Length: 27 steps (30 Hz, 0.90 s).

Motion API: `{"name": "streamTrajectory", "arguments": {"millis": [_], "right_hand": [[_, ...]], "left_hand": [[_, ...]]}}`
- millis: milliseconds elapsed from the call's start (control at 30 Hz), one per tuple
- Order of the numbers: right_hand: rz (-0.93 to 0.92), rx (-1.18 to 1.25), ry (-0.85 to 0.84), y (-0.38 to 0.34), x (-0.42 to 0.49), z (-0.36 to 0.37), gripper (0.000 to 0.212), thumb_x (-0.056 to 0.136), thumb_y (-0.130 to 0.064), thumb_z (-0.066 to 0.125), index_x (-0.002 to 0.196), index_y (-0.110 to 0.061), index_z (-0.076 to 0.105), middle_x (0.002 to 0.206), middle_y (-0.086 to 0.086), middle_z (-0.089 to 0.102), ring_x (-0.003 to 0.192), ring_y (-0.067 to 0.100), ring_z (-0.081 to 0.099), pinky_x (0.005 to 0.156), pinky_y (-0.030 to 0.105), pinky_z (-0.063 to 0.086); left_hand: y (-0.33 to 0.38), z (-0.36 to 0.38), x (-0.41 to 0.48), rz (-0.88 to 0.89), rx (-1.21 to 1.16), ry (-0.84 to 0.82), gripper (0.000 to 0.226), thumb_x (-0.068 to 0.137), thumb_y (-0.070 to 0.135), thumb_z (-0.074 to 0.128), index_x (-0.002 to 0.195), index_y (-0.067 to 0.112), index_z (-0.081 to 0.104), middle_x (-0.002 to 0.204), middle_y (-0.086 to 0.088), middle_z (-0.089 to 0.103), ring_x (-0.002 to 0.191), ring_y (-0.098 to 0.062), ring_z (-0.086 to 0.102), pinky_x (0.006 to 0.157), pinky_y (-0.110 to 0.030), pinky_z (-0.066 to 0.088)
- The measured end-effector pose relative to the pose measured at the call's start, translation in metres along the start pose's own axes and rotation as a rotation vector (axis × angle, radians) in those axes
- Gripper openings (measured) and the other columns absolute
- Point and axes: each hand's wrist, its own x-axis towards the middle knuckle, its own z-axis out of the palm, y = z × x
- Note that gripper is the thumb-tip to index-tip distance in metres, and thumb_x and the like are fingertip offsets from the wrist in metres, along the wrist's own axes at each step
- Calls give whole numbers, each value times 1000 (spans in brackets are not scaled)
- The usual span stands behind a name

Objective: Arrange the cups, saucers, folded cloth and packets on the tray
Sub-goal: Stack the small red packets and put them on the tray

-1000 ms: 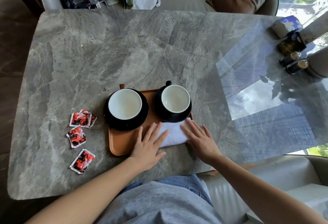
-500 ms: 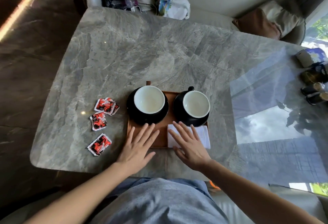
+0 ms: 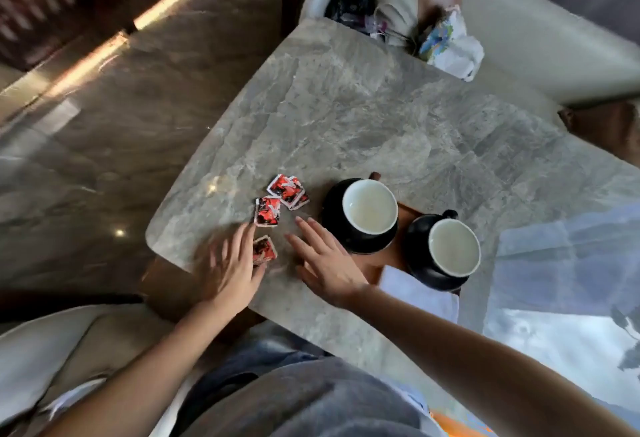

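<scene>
Both cups on black saucers already on the wooden tray (image 3: 403, 209): left cup (image 3: 369, 206), right cup (image 3: 454, 246). Folded cloth (image 3: 420, 292) lying at tray's near edge. Red packets off the tray, on the marble table (image 3: 363, 117), left of the cups: stacked pair (image 3: 288, 190), single (image 3: 267, 211), nearest packet (image 3: 264, 250). Left hand (image 3: 228, 272) spread, fingertips on or just over nearest packet — motion blur, contact possibly not made; nothing gripped. Right hand (image 3: 327, 263) flat, open, empty, beside left saucer. Step in hand: gathering packets. Best done by pinching edges, sweeping all together, avoiding saucer rim, then laying on bare tray wood by the cloth.
</scene>
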Motion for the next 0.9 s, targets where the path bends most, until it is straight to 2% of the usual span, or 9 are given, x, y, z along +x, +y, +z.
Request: {"name": "streamTrajectory", "arguments": {"millis": [100, 300, 433, 533, 633, 733, 800, 900], "right_hand": [[59, 77, 5, -5, 29, -6, 63, 89, -27, 44, 148, -23, 23, 159, 7, 14, 147, 26, 10, 119, 41, 17], [358, 261, 65, -6, 91, -23, 60, 91, -22, 44, 147, -15, 23, 156, 9, 21, 143, 29, 17, 117, 44, 22], [471, 190, 80, -3, 119, -26, 52, 87, -19, 49, 137, -19, 36, 142, 9, 39, 128, 33, 33, 101, 47, 37], [479, 65, 20, -2, 119, -18, 52, 83, -29, 59, 131, -22, 42, 129, 10, 44, 120, 33, 37, 93, 45, 39], [480, 26, 56, -3, 116, -10, 49, 79, -28, 62, 124, -20, 44, 122, 12, 45, 114, 34, 38, 89, 43, 39], [477, 26, 83, -1, 116, -12, 43, 80, -27, 61, 120, -18, 48, 118, 13, 45, 111, 34, 39, 86, 41, 39], [458, 29, 87, 1, 113, -14, 40, 81, -25, 60, 119, -18, 51, 116, 14, 46, 110, 35, 40, 85, 41, 40], [450, 184, 133, -1, 106, -16, 34, 78, -23, 65, 110, -16, 58, 112, 12, 49, 107, 31, 46, 89, 38, 44]], "left_hand": [[-2, 1, 1, -23, 17, 20, 66, 79, 33, 66, 136, 10, 42, 136, -10, 50, 115, -34, 52, 95, -51, 41], [3, -7, 12, -54, -25, -3, 50, 77, 30, 67, 123, 17, 52, 110, -8, 54, 104, -29, 51, 88, -44, 42], [6, -11, 13, -80, -213, -34, 35, 76, 15, 68, 107, 7, 55, 106, -14, 53, 99, -32, 53, 79, -44, 44], [4, -11, 8, -133, -338, -32, 19, 78, 11, 61, 95, 5, 54, 96, -15, 61, 90, -33, 57, 73, -40, 42], [1, -9, -4, -256, -638, -17, 12, 82, 12, 62, 91, 9, 54, 84, -7, 63, 78, -24, 59, 63, -31, 42], [1, -11, -14, -500, -1262, -87, 8, 91, 5, 51, 99, 7, 52, 84, -5, 65, 73, -16, 60, 53, -15, 42], [-2, -16, -16, -575, -1438, -76, 9, 94, 7, 49, 97, 11, 56, 87, -6, 68, 70, -14, 60, 57, -17, 45], [-5, -23, -12, -661, -1631, -75, 16, 94, 7, 45, 94, 18, 57, 94, -8, 68, 80, -20, 64, 74, -29, 49]]}}
